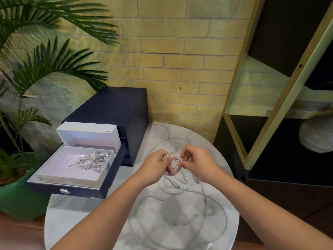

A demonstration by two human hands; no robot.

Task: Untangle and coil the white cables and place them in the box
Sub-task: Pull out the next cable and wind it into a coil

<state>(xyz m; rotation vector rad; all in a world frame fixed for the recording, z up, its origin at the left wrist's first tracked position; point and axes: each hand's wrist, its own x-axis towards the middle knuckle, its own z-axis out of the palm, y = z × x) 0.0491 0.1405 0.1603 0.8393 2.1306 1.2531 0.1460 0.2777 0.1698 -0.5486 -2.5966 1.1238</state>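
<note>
The white box (59, 169) sits at left in the open drawer (81, 193) of a dark cabinet (108, 107). Coiled cables (93, 160) lie in the box's right half. Right of the box, above the round marble desk (75, 222), the left hand (155, 168) and right hand (199, 165) are close together. Each pinches a small white cable coil (175, 161) held between them. A loose cable (214, 201) hangs from the coil and loops over the desk near and right of the hands.
</note>
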